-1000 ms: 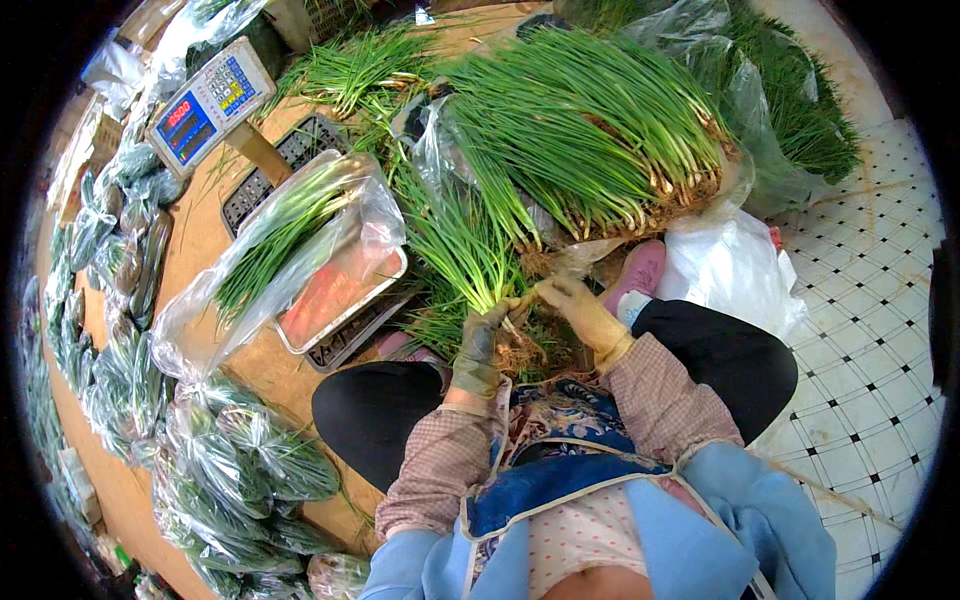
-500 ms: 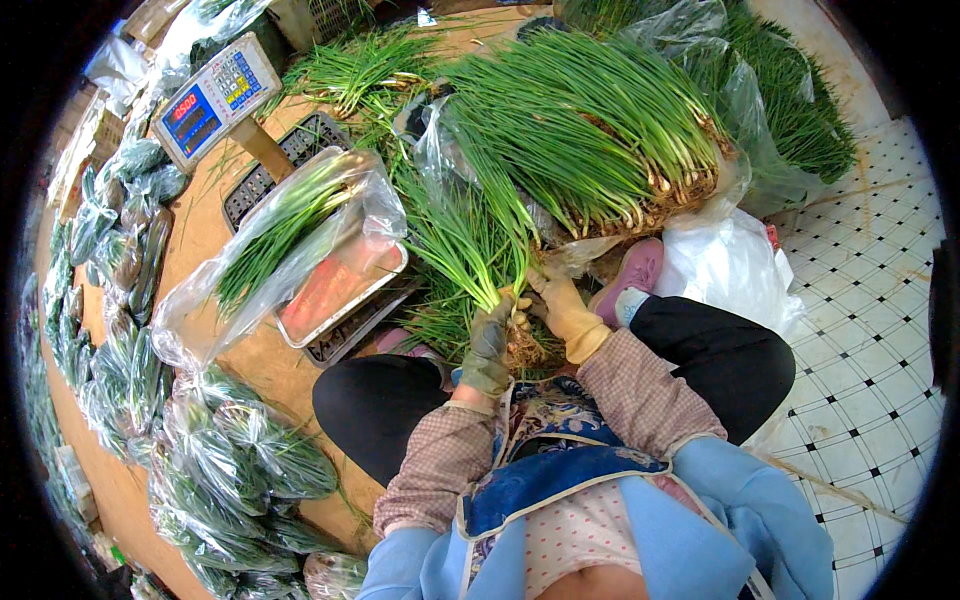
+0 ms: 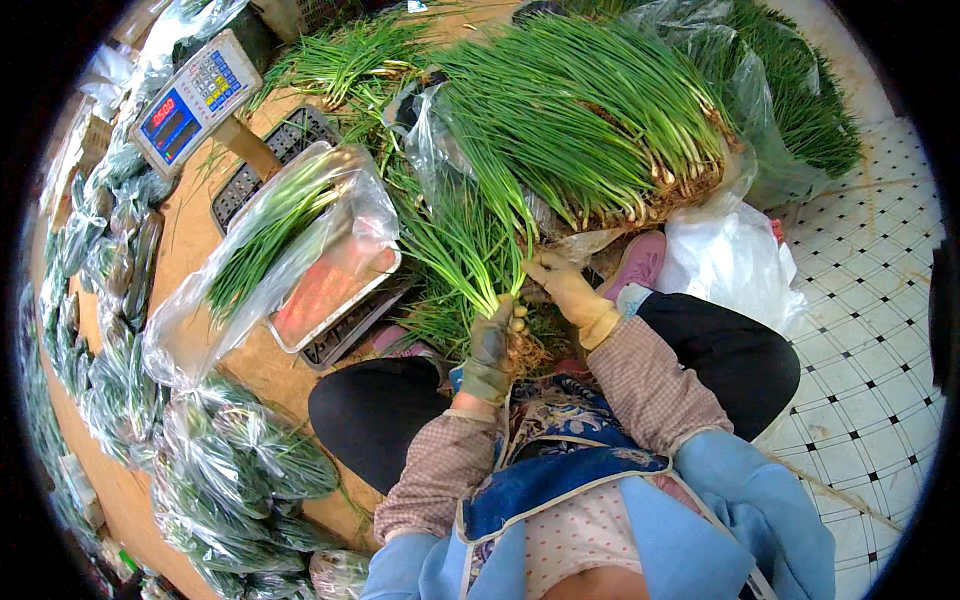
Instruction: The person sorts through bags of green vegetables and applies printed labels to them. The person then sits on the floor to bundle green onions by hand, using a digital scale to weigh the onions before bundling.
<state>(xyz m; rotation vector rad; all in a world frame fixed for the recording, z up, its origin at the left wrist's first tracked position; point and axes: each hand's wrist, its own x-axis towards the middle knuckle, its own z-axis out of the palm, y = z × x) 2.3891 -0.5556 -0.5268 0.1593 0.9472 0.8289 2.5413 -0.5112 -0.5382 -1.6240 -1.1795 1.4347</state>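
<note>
My left hand (image 3: 489,352), in a grey-green glove, is closed round a bunch of spring onions (image 3: 476,283) just above their roots. The leaves fan up and away, and the pale bulbs and brown roots stick out beside my fingers. My right hand (image 3: 566,292), in a yellowish glove, is just right of the bunch, its fingers bent and pinched at a spring onion stalk along the bunch's right side. The fingertips are partly hidden. Beyond my hands lies a large heap of spring onions (image 3: 590,120), roots toward the right, on clear plastic.
At left, a scale with a lit display (image 3: 195,103) carries a white-rimmed red tray (image 3: 335,290) and an open plastic bag (image 3: 180,335) of spring onions. Bagged greens (image 3: 235,460) line the far left. A white plastic bag (image 3: 725,262) sits by my right knee, on tiled floor (image 3: 860,400).
My right hand has shifted slightly up and away from the bulbs, toward the stalks. My left hand keeps its grip on the bunch. The whole view has shifted a little.
</note>
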